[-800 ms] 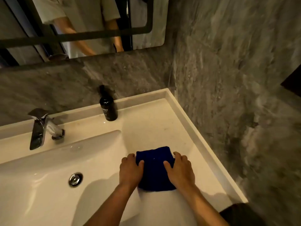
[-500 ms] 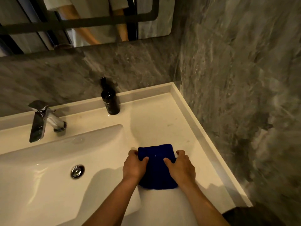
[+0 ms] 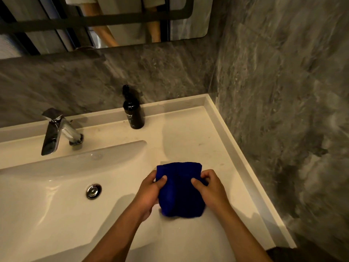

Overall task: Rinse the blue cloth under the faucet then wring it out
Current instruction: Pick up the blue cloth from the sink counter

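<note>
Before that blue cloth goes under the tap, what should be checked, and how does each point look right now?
1. Both hands gripping the blue cloth: left hand and right hand pinch its sides: ok.
2. Path to the faucet free: ok.
3. Water running: none visible: not ok.
4. Black bottle out of the way: ok.
5. Drain open: cannot tell.

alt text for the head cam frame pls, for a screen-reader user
Both hands, left hand and right hand, pinch a folded blue cloth on the white counter right of the sink basin. The chrome faucet runs no visible water; a dark bottle stands by the wall.
</note>
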